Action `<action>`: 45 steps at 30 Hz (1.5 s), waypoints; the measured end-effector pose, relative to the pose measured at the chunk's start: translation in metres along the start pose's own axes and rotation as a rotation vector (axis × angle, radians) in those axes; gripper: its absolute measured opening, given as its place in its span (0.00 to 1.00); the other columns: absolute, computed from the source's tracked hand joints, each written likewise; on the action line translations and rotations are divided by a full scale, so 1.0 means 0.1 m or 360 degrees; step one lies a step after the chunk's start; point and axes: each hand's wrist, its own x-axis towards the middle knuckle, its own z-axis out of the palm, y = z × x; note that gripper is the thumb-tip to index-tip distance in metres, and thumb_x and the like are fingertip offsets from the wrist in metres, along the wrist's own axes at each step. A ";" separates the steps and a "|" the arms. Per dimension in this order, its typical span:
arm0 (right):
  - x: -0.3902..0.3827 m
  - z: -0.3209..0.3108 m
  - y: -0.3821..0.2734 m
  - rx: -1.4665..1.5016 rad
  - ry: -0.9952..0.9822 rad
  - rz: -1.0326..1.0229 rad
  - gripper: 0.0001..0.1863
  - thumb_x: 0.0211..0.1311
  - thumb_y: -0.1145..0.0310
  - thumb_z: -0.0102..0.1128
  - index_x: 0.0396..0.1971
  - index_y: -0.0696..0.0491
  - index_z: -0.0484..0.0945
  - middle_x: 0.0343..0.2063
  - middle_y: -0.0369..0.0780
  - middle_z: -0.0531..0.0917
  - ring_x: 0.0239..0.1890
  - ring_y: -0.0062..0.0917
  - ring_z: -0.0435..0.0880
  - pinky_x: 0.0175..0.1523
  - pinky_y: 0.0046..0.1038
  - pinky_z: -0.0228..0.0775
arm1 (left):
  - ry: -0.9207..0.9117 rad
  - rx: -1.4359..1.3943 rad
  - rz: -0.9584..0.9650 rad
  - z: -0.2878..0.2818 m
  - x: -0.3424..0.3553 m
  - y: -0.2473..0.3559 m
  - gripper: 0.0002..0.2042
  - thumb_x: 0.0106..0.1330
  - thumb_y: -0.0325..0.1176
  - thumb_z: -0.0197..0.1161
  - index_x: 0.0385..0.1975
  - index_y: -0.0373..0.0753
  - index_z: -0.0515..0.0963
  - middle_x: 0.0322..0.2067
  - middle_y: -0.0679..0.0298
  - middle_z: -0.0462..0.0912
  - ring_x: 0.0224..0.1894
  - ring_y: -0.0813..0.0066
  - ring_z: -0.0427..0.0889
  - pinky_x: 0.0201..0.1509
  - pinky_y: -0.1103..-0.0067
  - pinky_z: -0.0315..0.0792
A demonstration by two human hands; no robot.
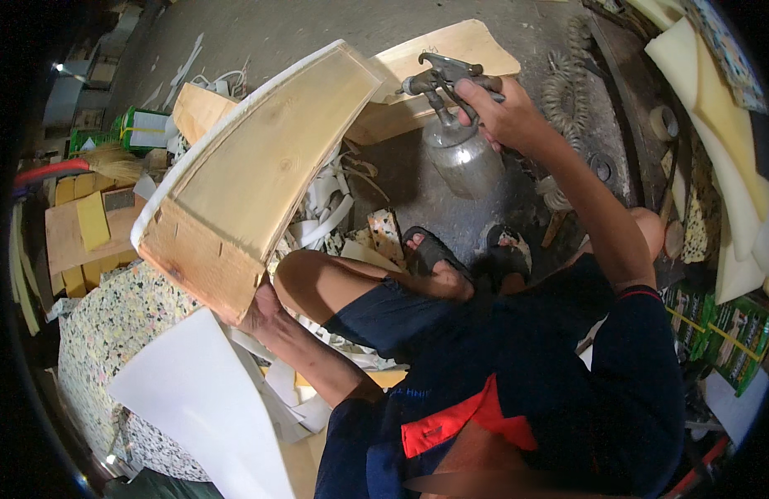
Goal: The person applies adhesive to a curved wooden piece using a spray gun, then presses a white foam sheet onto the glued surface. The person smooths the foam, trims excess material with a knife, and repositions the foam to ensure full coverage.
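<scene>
My right hand (511, 114) is wrapped round the handle of a spray gun (461, 158), which has a silver metal cup below and its nozzle pointing left. In front of the nozzle stands a curved wooden frame piece (268, 145), tilted up, with a pale panel and white foam along its outer edge. My left hand (260, 309) grips the frame piece at its lower end; the wood hides part of the fingers. Behind the gun lies another wooden piece (480, 46). No spray can be made out.
White foam offcuts (322, 200) lie on the floor by my feet. Speckled foam (110, 333) and a white sheet (206, 407) are at the left. A coiled hose (567, 100) runs at the right, near cream foam sheets (717, 125). Green packets (738, 341) lie at the far right.
</scene>
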 end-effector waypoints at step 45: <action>-1.92 -0.30 -1.46 -0.0221 -0.0235 -0.0605 0.29 0.73 0.40 0.50 0.40 0.57 0.77 0.17 0.31 0.75 0.16 0.13 0.75 0.20 0.18 0.66 | -0.0226 -0.0148 0.0021 0.45 -0.64 -0.25 0.31 0.74 0.49 0.55 0.70 0.35 0.59 0.65 0.54 0.69 0.65 0.59 0.72 0.68 0.63 0.68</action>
